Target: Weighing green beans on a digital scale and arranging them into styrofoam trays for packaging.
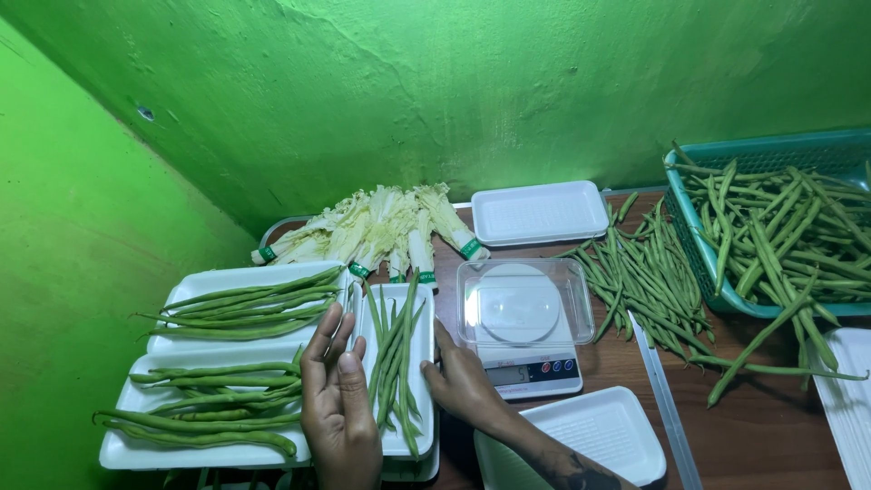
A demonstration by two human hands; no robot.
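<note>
Three foam trays (181, 290) hold beans; both hands, left (337, 399) and right (463, 381), fingers loosely spread, steady the middle tray (425, 327); loose beans (644, 281) wait at two o'clock.

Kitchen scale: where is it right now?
Head view: the kitchen scale sits mid-table, just right of the right hand, with loose green beans on its right.

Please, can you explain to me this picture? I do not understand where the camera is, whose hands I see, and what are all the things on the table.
The camera sits on a person's head and looks down at their own two bare hands. The left hand and right hand rest at either side of a white foam tray with green beans in it; neither hand grips anything. More filled trays lie left. Behind the right hand stands a kitchen scale with a clear tub on top. On the wooden table are also loose beans, a teal basket of beans, banded leafy cabbage and empty trays.
</note>
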